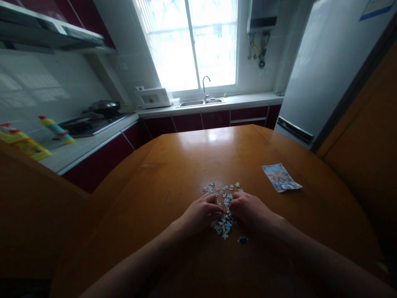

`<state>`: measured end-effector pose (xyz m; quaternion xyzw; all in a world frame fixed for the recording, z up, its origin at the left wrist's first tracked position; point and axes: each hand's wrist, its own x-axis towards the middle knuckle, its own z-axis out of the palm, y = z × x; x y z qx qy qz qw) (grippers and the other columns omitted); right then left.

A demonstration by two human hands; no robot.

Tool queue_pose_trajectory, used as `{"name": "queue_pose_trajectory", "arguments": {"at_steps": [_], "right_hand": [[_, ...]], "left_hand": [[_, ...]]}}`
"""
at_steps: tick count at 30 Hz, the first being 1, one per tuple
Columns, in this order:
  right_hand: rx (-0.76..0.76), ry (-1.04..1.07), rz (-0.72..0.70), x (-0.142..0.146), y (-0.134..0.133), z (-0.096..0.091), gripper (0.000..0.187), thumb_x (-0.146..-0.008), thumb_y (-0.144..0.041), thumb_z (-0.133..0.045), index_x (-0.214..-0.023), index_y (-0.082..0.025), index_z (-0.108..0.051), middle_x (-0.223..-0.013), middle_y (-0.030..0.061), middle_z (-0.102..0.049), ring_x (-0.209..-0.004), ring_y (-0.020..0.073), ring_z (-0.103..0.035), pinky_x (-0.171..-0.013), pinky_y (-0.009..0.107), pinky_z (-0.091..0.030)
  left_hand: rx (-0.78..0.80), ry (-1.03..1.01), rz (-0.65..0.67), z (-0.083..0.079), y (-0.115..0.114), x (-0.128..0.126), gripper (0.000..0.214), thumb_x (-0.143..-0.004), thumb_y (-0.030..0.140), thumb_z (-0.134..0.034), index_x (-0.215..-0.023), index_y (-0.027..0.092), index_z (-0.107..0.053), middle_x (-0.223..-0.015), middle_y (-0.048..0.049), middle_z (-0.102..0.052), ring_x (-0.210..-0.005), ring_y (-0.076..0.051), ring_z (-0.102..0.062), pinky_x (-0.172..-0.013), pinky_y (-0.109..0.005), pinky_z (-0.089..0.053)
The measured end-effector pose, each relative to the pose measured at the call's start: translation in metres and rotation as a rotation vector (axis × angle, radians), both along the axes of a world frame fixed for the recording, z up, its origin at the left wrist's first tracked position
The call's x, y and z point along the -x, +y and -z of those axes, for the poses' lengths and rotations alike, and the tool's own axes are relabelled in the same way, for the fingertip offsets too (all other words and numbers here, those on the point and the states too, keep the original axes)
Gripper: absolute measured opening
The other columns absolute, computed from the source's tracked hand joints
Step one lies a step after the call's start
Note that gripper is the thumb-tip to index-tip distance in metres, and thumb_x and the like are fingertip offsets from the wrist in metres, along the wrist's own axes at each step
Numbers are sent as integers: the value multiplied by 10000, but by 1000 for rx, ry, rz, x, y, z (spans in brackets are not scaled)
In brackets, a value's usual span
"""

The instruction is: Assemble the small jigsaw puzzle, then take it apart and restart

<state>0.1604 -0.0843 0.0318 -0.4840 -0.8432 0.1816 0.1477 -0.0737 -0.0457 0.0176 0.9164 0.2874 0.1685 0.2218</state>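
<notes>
Many small jigsaw puzzle pieces (227, 226), mostly pale and blue, lie in a loose heap on the brown wooden table (198, 159). My left hand (203, 210) is at the heap's left side, fingers curled and their tips close together among the pieces. Facing it from the right, my right hand (250, 209) is bent inward with its fingers closed over the pieces. Whatever either hand pinches is hidden by the fingers. A dark clump of pieces (242, 240) sits apart, nearer to me. More scattered pieces (231, 187) show beyond my hands.
A creased printed picture sheet (281, 178) lies to the right on the table. Behind are a sink (194, 103), a microwave (154, 98) and a window. A stove with a lidded pan (105, 106) stands left, a tall refrigerator (328, 62) right.
</notes>
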Motion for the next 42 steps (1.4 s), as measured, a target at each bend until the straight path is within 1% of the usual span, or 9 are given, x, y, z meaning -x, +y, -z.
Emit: {"name": "queue_pose_trajectory", "arguments": {"at_steps": [3,7,11,14,18,22,32,38,42], "right_hand": [[33,71,9,0,2,-1,128,-823,-136,-607,-816,-200,-717,-871,33,-661,-813,164,-600,-718,247,-404],[116,176,76,-11,11,-5,106,-770,-101,-626,-762,-181,-694,-799,20,-671,-726,143,-592,-663,228,-406],[65,177,178,-26,21,-6,101,-759,-105,-629,-740,-185,-687,-786,16,-679,-724,146,-600,-668,235,-409],[26,109,189,-28,23,-1,116,-756,-107,-619,-734,-198,-688,-811,19,-683,-745,154,-606,-670,242,-402],[23,30,106,-25,18,3,117,-748,-121,-636,-741,-215,-705,-845,24,-690,-795,170,-616,-677,250,-395],[77,-16,39,-27,14,-3,97,-766,-163,-667,-755,-229,-737,-868,31,-702,-830,185,-625,-699,258,-400],[9,50,217,-27,18,-13,177,-881,-272,-592,-751,-212,-696,-828,30,-686,-742,161,-606,-660,267,-374],[-12,123,267,-23,15,-15,197,-892,-270,-558,-763,-204,-692,-809,39,-689,-726,164,-598,-657,265,-380],[-44,159,298,-23,16,-18,195,-886,-266,-562,-746,-200,-681,-777,33,-674,-705,163,-584,-646,270,-374]], "left_hand": [[44,-61,-17,-2,0,-2,118,-904,293,-673,-881,218,-761,-864,-41,-594,-864,-162,-562,-786,-260,-454],[91,-101,-28,-12,4,0,117,-896,235,-656,-817,194,-734,-920,-47,-627,-886,-158,-580,-794,-252,-466],[-39,-63,-95,-23,13,9,104,-854,183,-674,-754,189,-702,-872,-30,-616,-842,-150,-562,-747,-245,-444],[-183,-11,-121,-26,17,14,104,-840,158,-672,-741,189,-680,-834,-20,-600,-816,-148,-542,-711,-241,-421],[-301,2,-97,-23,16,12,125,-844,129,-652,-734,189,-660,-828,-19,-600,-807,-147,-531,-696,-240,-419],[-387,20,-105,-17,14,11,150,-860,120,-636,-727,187,-650,-820,-21,-603,-799,-149,-527,-691,-242,-428],[-512,140,-190,-1,21,14,157,-916,189,-627,-773,202,-691,-869,-37,-618,-840,-176,-522,-724,-279,-447],[-524,297,-142,-9,14,5,70,-903,196,-654,-853,210,-701,-905,-49,-609,-836,-197,-501,-733,-315,-432],[-494,288,-138,-10,13,6,110,-932,185,-602,-942,223,-704,-930,-52,-604,-844,-194,-500,-761,-318,-437]]}}
